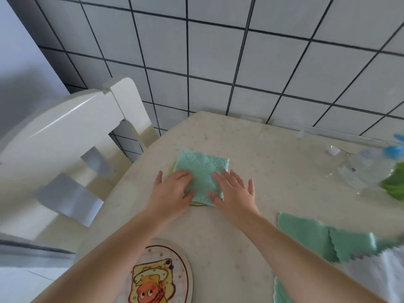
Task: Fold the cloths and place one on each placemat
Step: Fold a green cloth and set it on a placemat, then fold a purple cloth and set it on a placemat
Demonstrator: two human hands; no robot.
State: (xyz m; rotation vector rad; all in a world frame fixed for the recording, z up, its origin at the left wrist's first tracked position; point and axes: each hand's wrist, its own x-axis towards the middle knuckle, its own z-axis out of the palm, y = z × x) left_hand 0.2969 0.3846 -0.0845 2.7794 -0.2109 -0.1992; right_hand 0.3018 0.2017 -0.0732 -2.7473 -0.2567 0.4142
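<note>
A folded mint-green cloth [202,171] lies on a round placemat [197,204], which it hides almost entirely; only a thin rim shows at the near and left side. My left hand [172,191] lies flat on the cloth's left near corner, fingers spread. My right hand [235,190] presses flat on its right near edge. A second round placemat [175,254] with a cartoon toast picture lies nearer me, under my left forearm, with nothing on it. More green cloths [317,237] lie unfolded at the right, and another green cloth [281,291] shows at the bottom edge.
The cream table [262,154] stands against a white tiled wall. A white wooden chair [72,136] stands at its left side. A clear plastic bottle with a blue cap [367,165] lies at the far right beside something green [394,182].
</note>
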